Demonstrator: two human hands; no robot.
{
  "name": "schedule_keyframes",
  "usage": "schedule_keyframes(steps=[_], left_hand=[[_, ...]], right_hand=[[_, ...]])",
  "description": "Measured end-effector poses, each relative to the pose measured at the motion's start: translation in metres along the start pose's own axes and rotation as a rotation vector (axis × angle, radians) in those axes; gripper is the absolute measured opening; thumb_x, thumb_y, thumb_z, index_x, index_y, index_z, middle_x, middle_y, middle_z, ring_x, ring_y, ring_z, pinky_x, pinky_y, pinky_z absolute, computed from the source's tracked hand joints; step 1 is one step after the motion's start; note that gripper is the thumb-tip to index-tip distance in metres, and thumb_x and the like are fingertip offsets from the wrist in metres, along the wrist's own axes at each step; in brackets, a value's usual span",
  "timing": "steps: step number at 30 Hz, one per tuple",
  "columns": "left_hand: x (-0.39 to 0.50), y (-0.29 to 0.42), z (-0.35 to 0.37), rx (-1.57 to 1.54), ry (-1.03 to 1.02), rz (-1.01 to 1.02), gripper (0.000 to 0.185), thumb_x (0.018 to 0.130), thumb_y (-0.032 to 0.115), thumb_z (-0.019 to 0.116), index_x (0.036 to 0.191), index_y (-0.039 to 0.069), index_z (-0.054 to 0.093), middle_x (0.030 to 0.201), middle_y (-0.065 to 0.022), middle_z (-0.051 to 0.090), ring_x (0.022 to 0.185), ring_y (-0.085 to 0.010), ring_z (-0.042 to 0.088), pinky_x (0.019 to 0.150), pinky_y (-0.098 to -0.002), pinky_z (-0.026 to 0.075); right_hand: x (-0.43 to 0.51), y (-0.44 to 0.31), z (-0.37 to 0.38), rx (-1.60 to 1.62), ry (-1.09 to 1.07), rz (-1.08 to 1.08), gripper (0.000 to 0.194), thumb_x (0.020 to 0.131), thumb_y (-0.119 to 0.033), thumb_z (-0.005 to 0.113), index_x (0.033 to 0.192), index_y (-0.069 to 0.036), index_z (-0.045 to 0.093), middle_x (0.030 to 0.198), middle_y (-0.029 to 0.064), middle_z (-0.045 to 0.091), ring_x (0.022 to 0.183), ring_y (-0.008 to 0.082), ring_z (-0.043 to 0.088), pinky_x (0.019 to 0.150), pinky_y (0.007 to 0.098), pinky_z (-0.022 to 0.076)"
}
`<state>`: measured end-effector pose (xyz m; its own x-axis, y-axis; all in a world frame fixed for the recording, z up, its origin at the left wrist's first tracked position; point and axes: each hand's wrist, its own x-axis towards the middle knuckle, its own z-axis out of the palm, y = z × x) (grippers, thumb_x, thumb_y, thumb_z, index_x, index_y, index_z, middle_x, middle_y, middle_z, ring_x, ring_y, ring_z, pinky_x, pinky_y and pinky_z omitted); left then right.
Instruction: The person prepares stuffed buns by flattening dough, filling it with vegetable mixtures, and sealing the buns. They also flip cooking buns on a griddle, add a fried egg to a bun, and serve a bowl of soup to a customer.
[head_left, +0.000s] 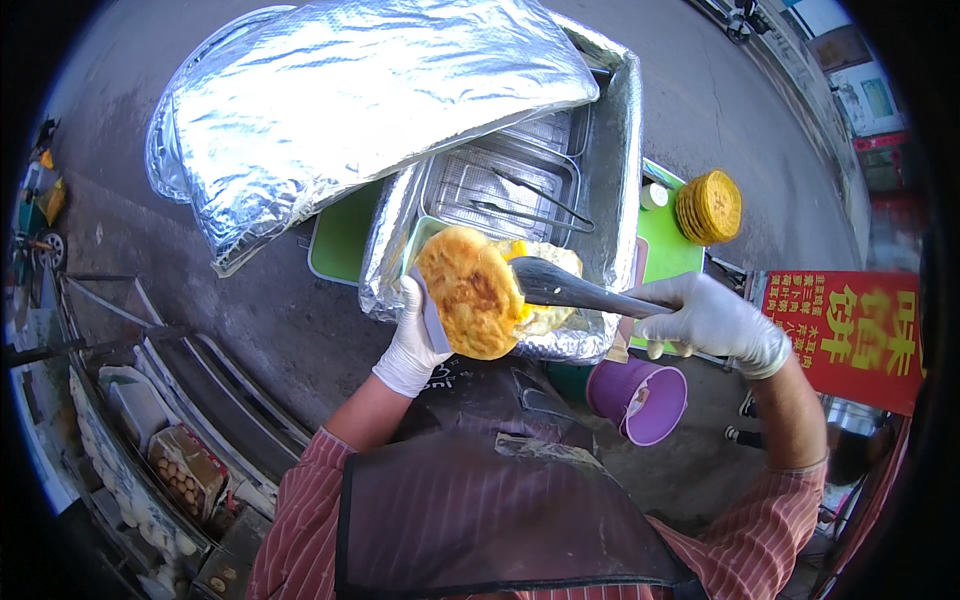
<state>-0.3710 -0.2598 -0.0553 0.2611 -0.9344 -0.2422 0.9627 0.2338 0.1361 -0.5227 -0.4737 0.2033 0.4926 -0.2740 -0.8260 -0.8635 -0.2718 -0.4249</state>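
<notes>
My left hand (409, 349), in a white glove, holds a thin pale grey piece (430, 311) against the left edge of a browned round flatbread (472, 296). Whether that piece is paper or the side of a dish, I cannot tell. Behind the flatbread, to its right, shows a paler flat piece (561, 321) with yellow bits like egg. My right hand (709, 322), also gloved, grips the handle of a black spatula or spoon (577, 291). Its broad end lies over the paler piece, at the flatbread's right edge. Both foods are above the near end of a foil-lined box (626, 172).
Metal tongs (536, 210) lie in a wire-mesh tray (487, 169) inside the box. A foil-covered lid (360, 105) overlaps its far left. Rightward are stacked yellow discs (709, 206) on a green table (671, 259), a purple bucket (652, 405) and a red sign (840, 330). Eggs (178, 480) sit lower left.
</notes>
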Motion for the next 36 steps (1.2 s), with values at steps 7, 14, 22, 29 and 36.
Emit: schedule_keyframes(steps=[7,14,22,29,36], left_hand=[[-0.002,0.014,0.021,0.250,-0.030,-0.089,0.106,0.068,0.071,0.067,0.146,0.007,0.032,0.143,-0.0160,0.046,0.128,-0.0326,0.050,0.104,-0.0530,0.044],[0.001,0.015,0.002,0.254,0.151,-0.022,0.086,0.082,0.059,0.066,0.145,0.009,0.034,0.140,-0.0151,0.049,0.126,-0.0326,0.052,0.105,-0.0521,0.044],[0.011,0.024,-0.041,0.091,0.036,0.072,0.085,0.084,0.055,0.064,0.147,0.008,0.032,0.144,-0.0156,0.045,0.129,-0.0341,0.048,0.108,-0.0524,0.040],[-0.022,0.080,-0.053,-0.020,-0.006,0.290,0.081,0.084,0.050,0.063,0.146,0.008,0.033,0.147,-0.0169,0.041,0.133,-0.0331,0.043,0.111,-0.0495,0.036],[-0.122,0.145,-0.059,-0.087,-0.155,0.548,0.075,0.093,0.043,0.059,0.152,0.012,0.025,0.154,-0.0058,0.032,0.138,-0.0202,0.036,0.114,-0.0346,0.030]], right_hand=[[0.047,0.016,0.038,-0.124,-0.027,-0.143,0.034,0.086,-0.017,0.063,0.117,-0.006,0.067,0.070,0.0104,0.068,0.060,0.0158,0.064,0.062,0.0315,0.0518],[0.071,-0.016,0.037,-0.360,-0.016,-0.253,0.038,0.084,-0.032,0.066,0.115,-0.010,0.068,0.079,0.0173,0.069,0.074,0.0347,0.067,0.073,0.0403,0.0525],[0.016,-0.016,-0.019,-0.128,-0.067,-0.003,0.042,0.087,-0.026,0.068,0.119,0.002,0.063,0.069,0.0028,0.064,0.052,0.0049,0.052,0.046,0.0212,0.0398],[0.119,0.081,0.010,-0.580,0.402,-0.115,0.041,0.081,-0.035,0.067,0.109,-0.005,0.066,0.080,0.0163,0.069,0.077,0.0308,0.069,0.072,0.0413,0.0536],[0.238,0.070,0.091,-1.240,0.905,-0.166,0.016,0.084,-0.019,0.055,0.085,-0.007,0.066,0.075,0.0093,0.064,0.074,0.0253,0.064,0.068,0.0417,0.0482]])
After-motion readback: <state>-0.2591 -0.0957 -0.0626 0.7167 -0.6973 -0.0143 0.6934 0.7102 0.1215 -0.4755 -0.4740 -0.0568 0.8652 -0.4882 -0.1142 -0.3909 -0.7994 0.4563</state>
